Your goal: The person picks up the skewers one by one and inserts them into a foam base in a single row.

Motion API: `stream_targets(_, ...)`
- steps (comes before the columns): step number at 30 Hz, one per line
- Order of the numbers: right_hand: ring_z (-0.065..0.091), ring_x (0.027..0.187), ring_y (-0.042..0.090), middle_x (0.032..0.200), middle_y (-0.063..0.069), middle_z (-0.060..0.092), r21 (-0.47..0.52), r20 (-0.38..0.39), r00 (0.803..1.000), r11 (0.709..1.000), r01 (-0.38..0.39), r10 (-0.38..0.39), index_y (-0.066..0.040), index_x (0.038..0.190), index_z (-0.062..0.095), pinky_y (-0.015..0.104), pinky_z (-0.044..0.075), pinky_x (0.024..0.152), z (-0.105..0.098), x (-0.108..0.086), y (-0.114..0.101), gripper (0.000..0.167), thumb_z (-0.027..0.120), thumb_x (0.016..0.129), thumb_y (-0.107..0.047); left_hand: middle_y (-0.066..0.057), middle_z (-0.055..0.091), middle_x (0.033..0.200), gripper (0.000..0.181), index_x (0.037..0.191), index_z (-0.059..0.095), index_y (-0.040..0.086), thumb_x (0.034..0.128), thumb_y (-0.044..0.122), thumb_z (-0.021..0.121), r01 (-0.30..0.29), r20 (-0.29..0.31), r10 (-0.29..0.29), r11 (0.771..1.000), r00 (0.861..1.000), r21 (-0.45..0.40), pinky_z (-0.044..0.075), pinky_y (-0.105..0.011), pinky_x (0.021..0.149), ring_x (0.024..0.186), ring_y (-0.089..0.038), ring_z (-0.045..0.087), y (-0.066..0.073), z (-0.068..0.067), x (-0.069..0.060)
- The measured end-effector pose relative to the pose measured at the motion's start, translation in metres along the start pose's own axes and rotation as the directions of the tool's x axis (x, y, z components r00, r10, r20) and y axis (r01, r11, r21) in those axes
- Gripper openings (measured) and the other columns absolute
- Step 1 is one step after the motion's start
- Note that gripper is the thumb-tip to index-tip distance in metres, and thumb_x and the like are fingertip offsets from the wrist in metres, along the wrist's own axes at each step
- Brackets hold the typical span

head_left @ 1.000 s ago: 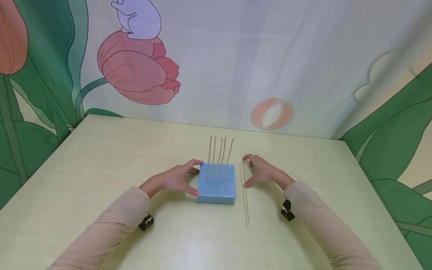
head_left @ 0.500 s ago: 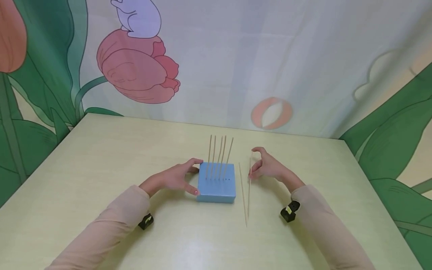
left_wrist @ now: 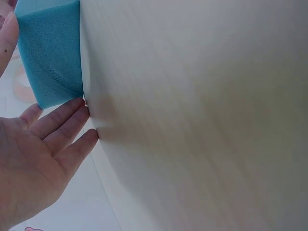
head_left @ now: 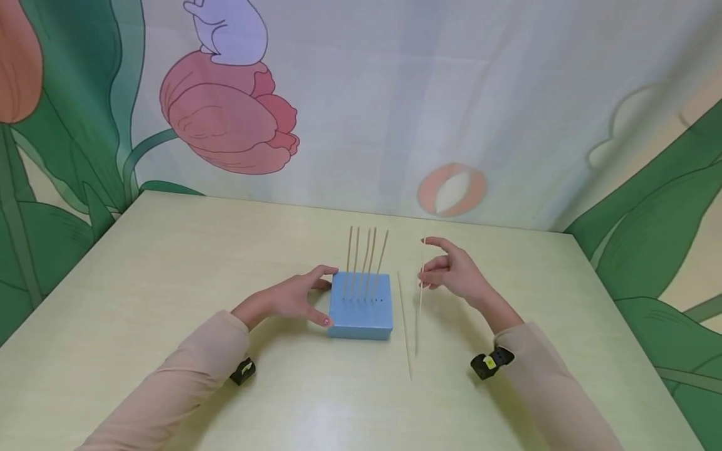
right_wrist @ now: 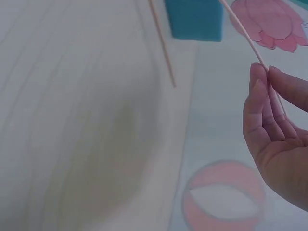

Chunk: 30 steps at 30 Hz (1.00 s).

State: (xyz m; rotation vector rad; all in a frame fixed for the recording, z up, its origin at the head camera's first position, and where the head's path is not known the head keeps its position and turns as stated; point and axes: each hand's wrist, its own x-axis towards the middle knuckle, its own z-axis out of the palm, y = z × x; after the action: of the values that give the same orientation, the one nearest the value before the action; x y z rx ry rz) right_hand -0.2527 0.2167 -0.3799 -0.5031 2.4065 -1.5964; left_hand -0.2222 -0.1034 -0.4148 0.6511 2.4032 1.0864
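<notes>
A blue foam-like block point(head_left: 361, 318) lies on the table with several thin wooden skewers point(head_left: 355, 263) standing in a row of holes. Two holes at the row's right end show no skewer. My left hand point(head_left: 290, 297) holds the block's left side, thumb at the front corner and fingers at the back; in the left wrist view its fingertips point(left_wrist: 77, 103) touch block and table. To the block's right, my right hand point(head_left: 459, 275) pinches a skewer point(head_left: 418, 326) between thumb and fingers, raised and steeply tilted. Another skewer point(head_left: 405, 326) lies flat between block and right hand.
The pale wooden table point(head_left: 197, 263) extends around the block. A printed curtain point(head_left: 361, 125) with flowers and leaves hangs along its far edge. Each wrist wears a small black camera, seen on the right wrist point(head_left: 489, 363).
My right hand has picked one skewer up off the table and moved it right and away from the lying one, tilting it up. The left hand and block have stayed put.
</notes>
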Motion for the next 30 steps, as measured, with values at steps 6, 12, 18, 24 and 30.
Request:
stream_targets(6,0.064,0.067,0.016,0.084,0.02,0.065,-0.05,-0.069,0.993,0.994,0.092,-0.096,0.006,0.114,0.055,0.029,0.052,0.062,0.002,-0.008,-0.019,0.033,0.063,0.082,0.003,-0.019,0.039,0.137,0.095,0.142,0.02,0.013,0.0697,0.029,0.079,-0.016,-0.004,0.016,1.0,1.0,-0.009,0.018,-0.053,0.104,0.13,-0.032,0.03,0.0,0.0,0.0)
stream_targets(12,0.064,0.067,0.015,0.082,0.02,0.064,-0.095,-0.103,0.98,0.983,0.159,-0.168,0.006,0.109,0.058,0.028,0.052,0.062,0.004,-0.016,-0.033,0.028,0.064,0.082,0.001,-0.019,0.039,0.137,0.095,0.142,0.019,0.013,0.0699,0.028,0.079,-0.017,0.0,0.017,1.0,1.0,-0.011,0.018,-0.052,0.104,0.13,-0.032,0.03,0.0,0.0,-0.001)
stream_targets(18,0.065,0.067,0.016,0.082,0.018,0.065,-0.133,-0.124,0.964,0.966,0.22,-0.237,0.004,0.108,0.059,0.028,0.052,0.061,0.006,-0.022,-0.044,0.027,0.065,0.082,0.001,-0.02,0.038,0.138,0.096,0.143,0.018,0.011,0.0703,0.028,0.079,-0.024,0.002,0.024,1.0,1.0,-0.01,0.018,-0.053,0.104,0.13,-0.032,0.03,0.001,0.0,-0.002)
stream_targets(24,0.065,0.068,0.019,0.082,0.018,0.065,-0.144,-0.14,0.938,0.943,0.299,-0.318,0.004,0.107,0.059,0.03,0.053,0.061,0.01,-0.026,-0.055,0.026,0.065,0.082,0.0,-0.02,0.037,0.138,0.097,0.143,0.018,0.011,0.0704,0.029,0.079,-0.024,0.003,0.024,1.0,1.0,-0.007,0.019,-0.053,0.104,0.13,-0.033,0.03,0.0,0.0,-0.002)
stream_targets(30,0.065,0.066,0.012,0.08,0.019,0.065,-0.152,-0.171,0.892,0.906,0.395,-0.418,0.006,0.104,0.061,0.025,0.052,0.059,0.016,-0.026,-0.064,0.024,0.065,0.08,0.004,-0.019,0.037,0.138,0.097,0.143,0.018,0.011,0.0707,0.03,0.079,-0.025,0.001,0.025,1.0,1.0,-0.006,0.02,-0.053,0.104,0.13,-0.033,0.03,-0.002,0.0,-0.001)
